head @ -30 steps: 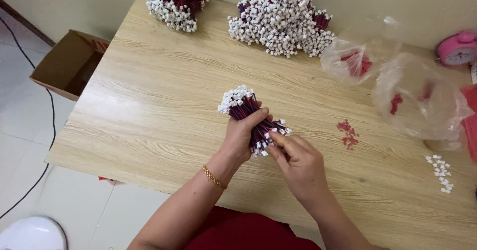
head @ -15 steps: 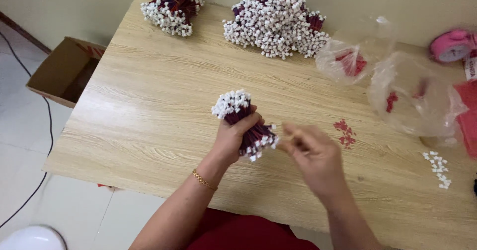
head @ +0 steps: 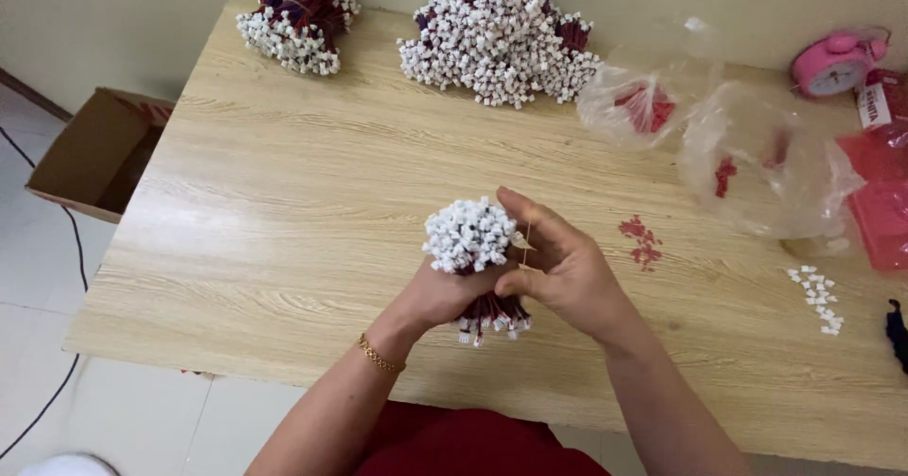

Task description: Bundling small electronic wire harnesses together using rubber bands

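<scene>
The left hand clenches a light, floppy wire bundle at its middle. At its 3 o'clock, the right hand has its fingers pinching a thin band.

Wire bundle middle hidden under left hand; red bag and black object cut by right edge.

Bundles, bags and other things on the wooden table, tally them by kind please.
Bundles of dark red wires with white plastic connectors: 3
Clear plastic bags: 2
Pink round alarm clock: 1
Total: 6
</scene>
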